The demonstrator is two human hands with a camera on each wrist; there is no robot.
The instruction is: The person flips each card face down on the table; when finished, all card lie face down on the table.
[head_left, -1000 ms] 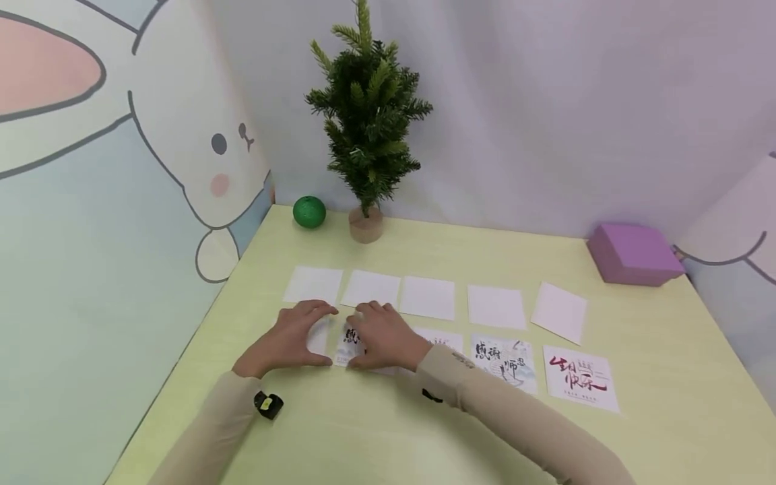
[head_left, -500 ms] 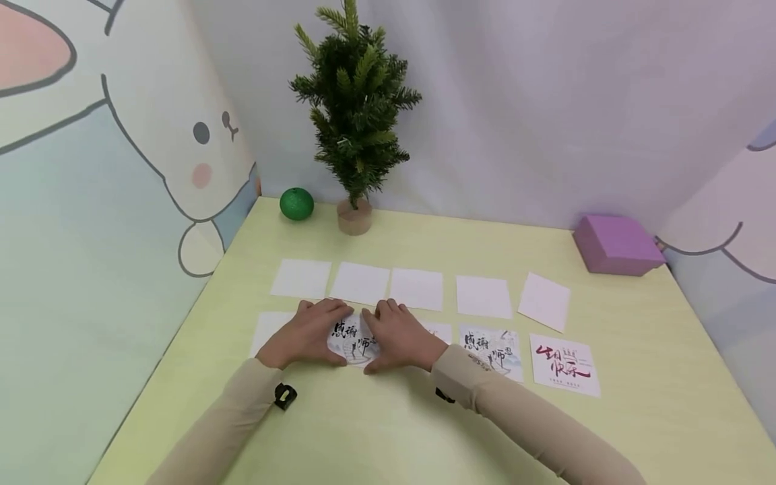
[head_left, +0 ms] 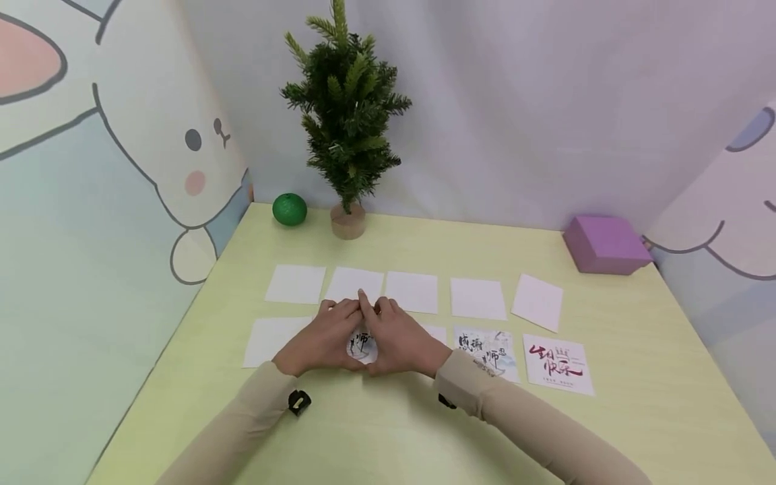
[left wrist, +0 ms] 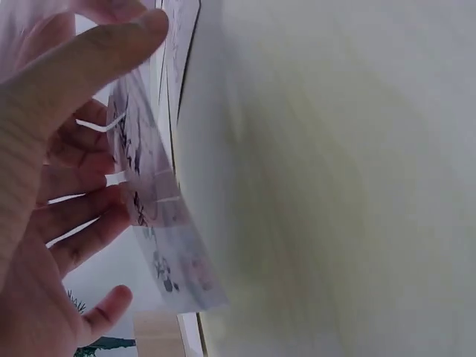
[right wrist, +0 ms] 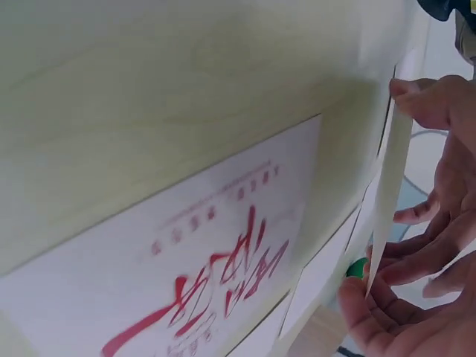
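Two hands meet over one printed card [head_left: 362,342] in the front row, and it's tipping up off the bench [head_left: 388,431]! The left hand [head_left: 321,340] and right hand [head_left: 397,342] pinch it from either side, fingers [head_left: 364,301] curled round its edges and touching above it. The left wrist view shows the card standing on edge, thumb in front, fingers behind. Judging by the layout, the flip looks about half done: five blank cards [head_left: 414,292] lie in the row behind this card, one more blank [head_left: 273,339] sits just left of it, and two printed cards [head_left: 488,349] lie to its right. The little tree [head_left: 343,128] stands well behind it.
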